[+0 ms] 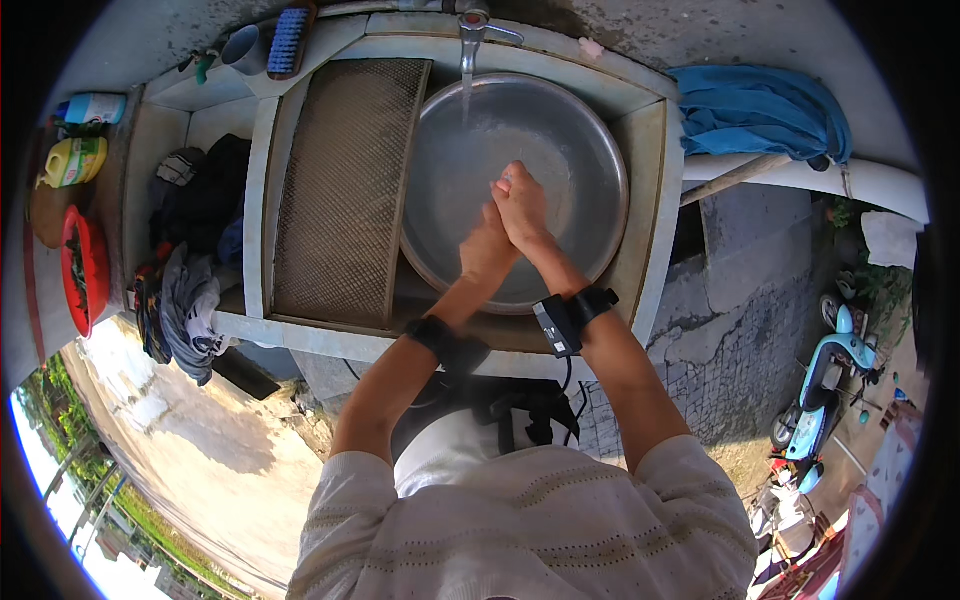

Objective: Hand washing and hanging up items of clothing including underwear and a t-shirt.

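Over a wide metal basin (600, 180), my right hand (523, 204) is curled, its fingers bent inward. A small pale spot shows at its fingers, too small to identify. My left hand (487, 247) is blurred and sits just below and left of it, the two close together at the wrists. Whether either hand holds something is hidden by the curled fingers. A thin stream of water (466, 101) falls from a metal faucet (472, 37) into the basin, above and left of my hands. Shallow water appears to cover the basin's bottom.
Left of the basin is a ridged washboard (345, 195) in the stone sink (259, 210). Dark clothes (206, 195) fill the left compartment; a grey garment (191, 300) hangs over its edge. A scrub brush (289, 41) and a cup (244, 50) stand behind. Blue cloth (761, 112) hangs right.
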### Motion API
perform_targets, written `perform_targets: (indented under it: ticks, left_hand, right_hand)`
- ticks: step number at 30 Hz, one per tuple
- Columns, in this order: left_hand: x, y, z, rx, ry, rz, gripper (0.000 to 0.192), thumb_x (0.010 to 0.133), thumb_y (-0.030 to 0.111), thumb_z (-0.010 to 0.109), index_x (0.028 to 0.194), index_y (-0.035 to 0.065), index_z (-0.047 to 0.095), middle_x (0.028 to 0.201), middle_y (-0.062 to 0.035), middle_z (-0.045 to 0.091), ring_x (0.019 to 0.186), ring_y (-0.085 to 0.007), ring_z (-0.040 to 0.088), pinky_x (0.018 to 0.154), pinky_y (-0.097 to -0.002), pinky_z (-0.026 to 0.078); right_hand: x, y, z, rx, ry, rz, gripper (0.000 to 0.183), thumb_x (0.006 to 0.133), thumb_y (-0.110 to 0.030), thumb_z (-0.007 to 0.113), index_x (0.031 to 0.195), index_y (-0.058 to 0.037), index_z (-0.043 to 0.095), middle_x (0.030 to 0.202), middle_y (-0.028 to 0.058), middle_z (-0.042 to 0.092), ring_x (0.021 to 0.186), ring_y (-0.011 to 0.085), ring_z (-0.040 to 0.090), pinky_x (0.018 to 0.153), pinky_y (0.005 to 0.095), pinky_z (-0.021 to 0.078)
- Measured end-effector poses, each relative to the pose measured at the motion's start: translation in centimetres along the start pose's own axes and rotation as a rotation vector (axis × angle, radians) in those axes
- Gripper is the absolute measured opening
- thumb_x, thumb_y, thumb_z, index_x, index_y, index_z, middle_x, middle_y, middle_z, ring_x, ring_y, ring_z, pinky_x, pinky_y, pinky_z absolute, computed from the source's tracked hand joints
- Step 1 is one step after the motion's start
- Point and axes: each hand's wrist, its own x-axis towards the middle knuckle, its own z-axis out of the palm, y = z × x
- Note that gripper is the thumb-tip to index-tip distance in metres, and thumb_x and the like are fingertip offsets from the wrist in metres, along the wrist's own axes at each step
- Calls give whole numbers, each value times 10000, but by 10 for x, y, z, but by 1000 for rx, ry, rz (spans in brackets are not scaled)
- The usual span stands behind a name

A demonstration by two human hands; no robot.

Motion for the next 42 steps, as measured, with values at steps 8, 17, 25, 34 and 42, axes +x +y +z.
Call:
perform_targets:
  ticks: [8,17,25,34,42]
  left_hand:
    - [-14,17,-97,-602,-237,-62,483,796,299,638,1146,12,472,832,-135,592,703,-252,601,608,-363,498]
    - [-47,52,-133,-1723,-1042,-240,420,825,380,635,1085,71,518,833,-87,583,702,-171,563,548,-279,437]
    - [-21,36,-96,-1294,-834,-204,270,790,260,662,967,101,534,779,-41,565,623,-129,531,466,-227,352]
    - [44,-14,3,-219,73,256,406,726,324,720,931,14,556,773,-125,633,683,-147,615,470,-314,442]
    - [63,55,-93,-1033,-240,95,550,737,296,706,1137,55,416,797,-77,597,688,-227,616,503,-355,479]
  right_hand:
    - [-5,-52,-68,829,-386,93,703,779,-321,735,1323,-51,381,1308,124,451,1213,249,455,985,394,421]
    - [-17,-102,-110,1163,-833,-93,617,792,-247,718,1317,-63,451,1169,150,543,1043,238,562,871,378,492]
    - [-11,-110,-87,286,-669,-194,148,882,-72,526,987,-45,628,790,34,591,671,120,518,671,259,463]
    - [28,-52,-24,232,-162,-256,215,856,-33,508,1047,-50,605,669,52,498,605,130,476,581,293,445]
    - [58,-123,-75,633,32,-60,524,837,-28,513,1356,-57,440,643,-26,460,533,71,431,507,250,418]
